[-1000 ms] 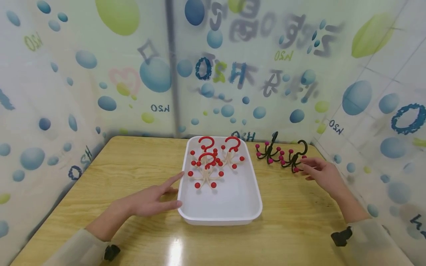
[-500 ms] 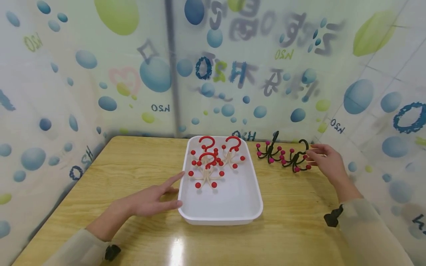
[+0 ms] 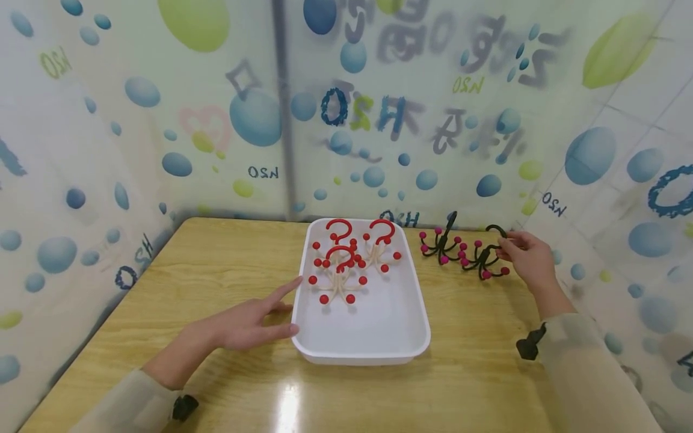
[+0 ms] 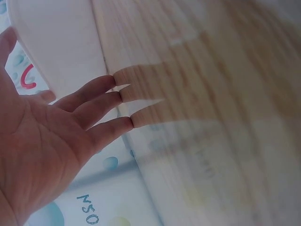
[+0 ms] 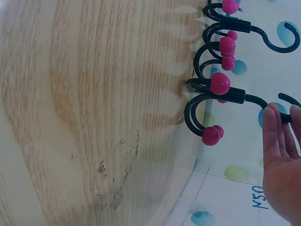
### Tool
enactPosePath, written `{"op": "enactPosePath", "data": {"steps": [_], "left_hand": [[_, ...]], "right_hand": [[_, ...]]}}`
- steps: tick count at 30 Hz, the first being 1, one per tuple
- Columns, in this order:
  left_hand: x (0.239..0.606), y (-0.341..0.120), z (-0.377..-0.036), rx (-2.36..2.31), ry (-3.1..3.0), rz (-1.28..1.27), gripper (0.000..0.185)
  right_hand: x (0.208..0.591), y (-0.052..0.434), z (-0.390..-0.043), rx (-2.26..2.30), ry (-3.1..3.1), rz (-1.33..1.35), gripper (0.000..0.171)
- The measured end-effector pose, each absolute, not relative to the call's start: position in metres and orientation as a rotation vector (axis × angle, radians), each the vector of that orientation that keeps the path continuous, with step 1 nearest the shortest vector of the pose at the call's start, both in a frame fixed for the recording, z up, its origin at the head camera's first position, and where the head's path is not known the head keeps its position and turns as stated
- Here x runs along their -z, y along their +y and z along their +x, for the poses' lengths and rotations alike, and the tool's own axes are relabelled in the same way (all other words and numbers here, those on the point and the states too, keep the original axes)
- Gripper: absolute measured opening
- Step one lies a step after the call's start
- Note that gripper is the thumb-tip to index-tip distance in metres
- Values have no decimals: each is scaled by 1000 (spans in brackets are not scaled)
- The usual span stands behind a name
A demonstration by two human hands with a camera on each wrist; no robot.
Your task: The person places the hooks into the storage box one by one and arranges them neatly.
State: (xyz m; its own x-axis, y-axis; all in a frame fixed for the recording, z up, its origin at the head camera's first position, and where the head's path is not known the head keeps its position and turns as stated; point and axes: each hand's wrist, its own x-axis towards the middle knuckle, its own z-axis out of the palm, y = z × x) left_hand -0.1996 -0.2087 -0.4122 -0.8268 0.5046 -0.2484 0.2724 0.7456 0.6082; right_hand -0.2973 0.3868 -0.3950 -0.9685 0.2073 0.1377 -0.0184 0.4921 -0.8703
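Observation:
At the right of the table my right hand [image 3: 533,260] pinches the top hook of a black multi-claw hanger [image 3: 483,260] between thumb and fingers. Its curved claws end in pink balls and stand on the table. In the right wrist view the fingers [image 5: 272,132] meet the hook just above the stem. A second black hanger [image 3: 442,245] stands close on its left. My left hand [image 3: 243,325] has its fingers spread straight, with index and thumb against the left rim of a white tray [image 3: 379,337]. Inside sit three beige hangers [image 3: 338,282] with red hooks and red balls.
The wooden table [image 3: 227,258] backs onto a patterned curtain [image 3: 216,174] with blue and green dots. Another curtained wall [image 3: 622,252] stands near the right arm. The black hangers are near the table's far right corner.
My right hand has moved from beside the black hanger's claws up to its hook and now pinches it. My left hand stays at the tray's rim.

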Motion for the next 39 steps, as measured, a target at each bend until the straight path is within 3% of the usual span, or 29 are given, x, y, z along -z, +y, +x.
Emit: {"op": "enactPosePath", "data": {"steps": [17, 22, 27, 39], "left_hand": [[410, -208, -200, -795, 2547, 620, 94], [410, -208, -201, -785, 2552, 621, 94], [409, -208, -202, -778, 2557, 615, 94], [413, -210, -200, -803, 2541, 602, 93]], "right_hand": [[378, 384, -269, -1395, -2398, -175, 52], [371, 375, -252, -1419, -2350, -151, 36], [362, 357, -234, -1437, -2348, -62, 26], [344, 295, -219, -1488, -2326, 214, 23]]}}
